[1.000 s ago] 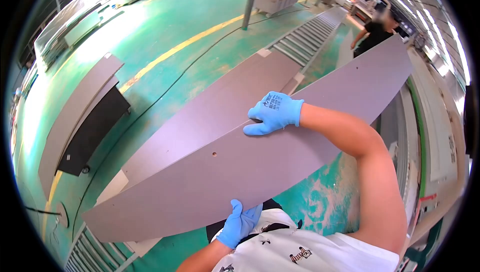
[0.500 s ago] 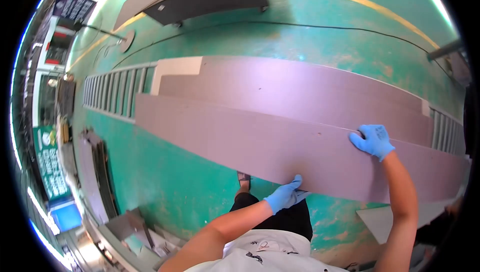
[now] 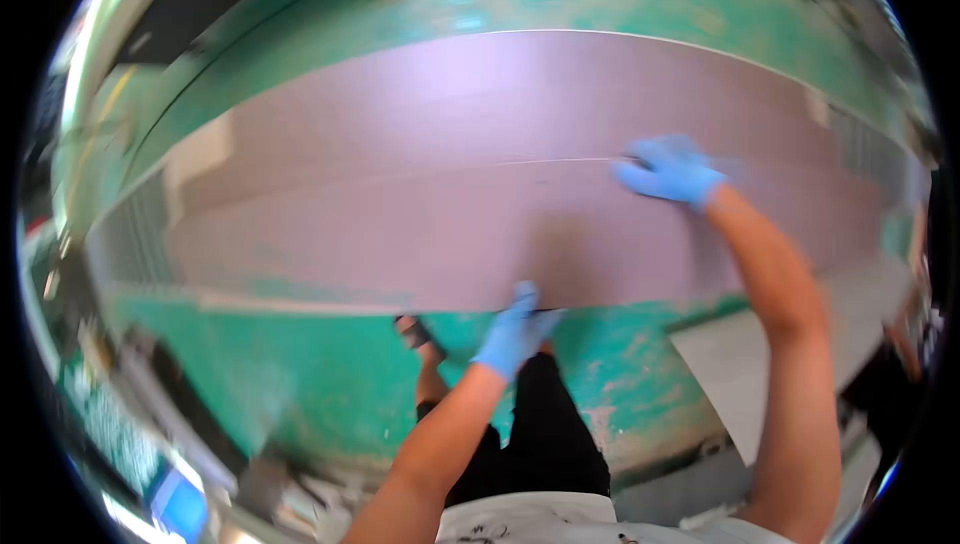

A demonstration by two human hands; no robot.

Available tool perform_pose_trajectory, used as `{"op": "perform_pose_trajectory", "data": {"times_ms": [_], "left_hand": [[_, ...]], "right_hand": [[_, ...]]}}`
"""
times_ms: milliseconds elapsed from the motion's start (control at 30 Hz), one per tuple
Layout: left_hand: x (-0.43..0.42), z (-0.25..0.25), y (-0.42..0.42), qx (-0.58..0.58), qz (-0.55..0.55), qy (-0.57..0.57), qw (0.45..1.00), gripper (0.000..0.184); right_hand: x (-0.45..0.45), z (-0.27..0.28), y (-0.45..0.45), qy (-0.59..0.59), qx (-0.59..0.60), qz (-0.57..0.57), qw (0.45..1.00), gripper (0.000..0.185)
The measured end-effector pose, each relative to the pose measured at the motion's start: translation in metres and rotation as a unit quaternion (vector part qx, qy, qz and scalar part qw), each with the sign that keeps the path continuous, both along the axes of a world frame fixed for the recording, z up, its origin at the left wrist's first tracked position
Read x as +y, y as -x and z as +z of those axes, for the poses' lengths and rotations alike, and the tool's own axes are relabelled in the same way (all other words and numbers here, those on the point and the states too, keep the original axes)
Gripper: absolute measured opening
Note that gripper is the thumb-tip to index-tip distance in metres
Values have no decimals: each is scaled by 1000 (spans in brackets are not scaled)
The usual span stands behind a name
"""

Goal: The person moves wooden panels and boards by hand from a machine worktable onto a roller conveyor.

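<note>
Both my gloved hands hold one long, purple-grey board [image 3: 400, 239]. My left hand [image 3: 514, 336], in a light blue glove, grips its near edge with the thumb on top and the fingers beneath. My right hand [image 3: 668, 170], gloved the same way, is closed over its far long edge, somewhat blurred. Behind it is a second purple-grey board [image 3: 480, 89], partly covered by the held one. A pale patch [image 3: 203, 152] shows at that board's left end. Whether the two boards touch along their length I cannot tell.
A roller conveyor [image 3: 132, 229] shows at the boards' left end, blurred. A pale sheet [image 3: 735, 374] lies at the lower right, beside a person in dark clothing [image 3: 880, 384]. A dark cart [image 3: 205, 4] stands at the upper left. A black cable [image 3: 210, 79] crosses the green floor.
The view has turned and shifted. The held board now lies more nearly in line with the board behind it. Both hands keep their hold, and my feet have changed position.
</note>
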State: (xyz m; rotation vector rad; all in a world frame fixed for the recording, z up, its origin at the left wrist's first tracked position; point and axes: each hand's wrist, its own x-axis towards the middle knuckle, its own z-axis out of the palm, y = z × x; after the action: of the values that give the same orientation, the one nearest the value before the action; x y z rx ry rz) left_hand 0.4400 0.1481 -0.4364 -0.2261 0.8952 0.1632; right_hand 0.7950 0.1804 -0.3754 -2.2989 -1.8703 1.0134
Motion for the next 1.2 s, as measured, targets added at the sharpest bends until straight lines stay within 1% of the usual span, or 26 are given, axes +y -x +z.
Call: {"op": "perform_pose_trajectory", "data": {"times_ms": [33,100,167,233,267,367,433,500,600,633,667,700,733,767,800,833,867,900,933,967,1000,1033,1067,1100,1133,1200], "left_hand": [[1,6,-13,7,-15,-51,999,55],[2,-24,-16,73,-29,0,997,54],[2,-46,-24,56,-36,28,997,53],[0,-60,-25,61,-26,41,997,52],[0,-51,-34,58,-18,41,997,51],[0,-60,-47,44,-10,53,998,51],[1,-62,-59,44,-12,63,997,51],[4,-64,-70,51,11,72,996,52],[7,-60,-88,48,9,61,997,51],[8,-59,-90,49,7,61,997,51],[10,-56,-90,45,-93,58,993,50],[15,-52,-89,42,-193,54,979,48],[16,-38,-85,45,-195,50,978,48],[13,-19,-81,15,-243,33,969,47],[11,1,-78,-14,-285,9,958,47],[6,13,-67,-1,-291,-5,957,46],[2,18,-48,23,-284,-24,958,45],[-4,21,-30,55,-294,-28,954,45],[-5,25,-6,70,-308,-48,948,46],[0,24,33,72,-313,-68,945,47],[8,49,53,153,-348,-171,909,33],[9,28,91,146,-362,-212,896,20],[22,41,125,248,-381,-323,830,18],[33,54,151,329,-419,-401,745,17],[47,77,180,366,-379,-406,746,17],[58,116,242,395,-387,-390,736,19]], "right_hand": [[-4,0,-4,34,-7,-9,999,50],[-3,-14,-14,77,11,-36,996,52],[-3,-31,-21,140,17,-71,988,54],[-5,-43,-26,160,14,-87,983,55],[-5,-41,-32,175,17,-96,980,55],[-11,-55,-35,138,4,-121,983,50],[-9,-61,-44,150,3,-131,980,50],[-5,-64,-52,160,6,-138,977,49],[-5,-69,-65,166,10,-164,972,47],[-5,-77,-67,132,0,-182,974,45],[-2,-73,-64,99,-7,-201,975,42],[3,-68,-62,97,-3,-202,974,42],[10,-58,-61,16,16,-222,975,38],[21,-42,-60,-71,32,-237,968,34],[22,-29,-53,-113,44,-251,960,30],[17,-14,-38,-158,63,-256,952,27],[5,-9,-28,-138,86,-267,950,30],[-22,-10,-10,-189,172,-281,925,29],[-53,-14,10,-180,219,-303,910,31],[-65,-18,30,-128,273,-306,903,32],[-94,-11,60,-51,295,-301,905,33],[-122,-12,83,24,305,-279,910,35],[-150,-17,102,101,297,-245,917,36],[-195,-20,112,181,276,-227,916,38],[-227,-30,106,223,260,-237,909,38],[-267,-24,142,276,257,-311,872,37]]}}
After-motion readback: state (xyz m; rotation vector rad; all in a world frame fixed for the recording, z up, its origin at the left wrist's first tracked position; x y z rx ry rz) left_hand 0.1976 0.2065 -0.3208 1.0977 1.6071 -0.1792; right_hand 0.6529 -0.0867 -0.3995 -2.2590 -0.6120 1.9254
